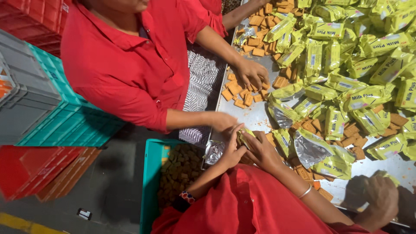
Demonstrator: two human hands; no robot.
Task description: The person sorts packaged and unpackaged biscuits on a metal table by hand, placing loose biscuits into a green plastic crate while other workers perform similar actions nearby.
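Hands meet at the near edge of the steel bench (256, 116) — the left hand (231, 152) and the right hand (261, 149) are both clamped on one small yellow-green packet (244, 137), fingers curled round its ends, as if pulling the wrapper apart. The packet is held just beyond the bench edge, above the teal crate (150, 182). That crate is partly filled with brown biscuits, so what comes out of a packet would seem to drop straight into it. A crumpled silver wrapper (214, 151) lies just beside the left hand, at the bench's rim.

Across the bench, sealed packets (346, 65) lie heaped on the far side within reach, and loose biscuits (260, 21) are scattered among them. A co-worker in a red shirt leans in from the other side — one hand (252, 73) rests on a cluster of biscuits near the edge, the other hand (223, 121) sits close to the held packet. A blurred third hand (378, 199) shows at the lower right; whose it is I cannot tell. Stacked grey, teal and red crates (52, 108) stand on the floor.
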